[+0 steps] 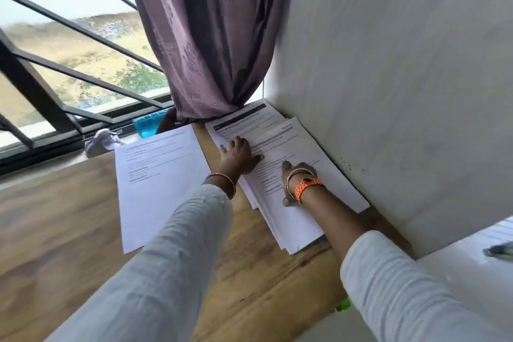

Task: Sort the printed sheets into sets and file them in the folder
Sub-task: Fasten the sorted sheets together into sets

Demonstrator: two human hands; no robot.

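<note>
left hand point(240, 157) is flat, fingers straight and spread wide, pressing on the messy pile of printed sheets point(280, 175) by the wall point(388, 91). my right hand point(298, 182) rests on the same pile, nearer me, but i see only its back, so i cannot tell if its fingers are flat or pinching a page. the pile is fanned out, with edges sticking out at the near end. one single sheet point(158, 183) lies apart on the wooden table point(69, 230), left of the pile. i see no folder. i think we are at the sorting part. if i push too hard the pages could slide and mix up, or slip off under the purple curtain point(211, 36). a page could bend against the wall too.
</note>
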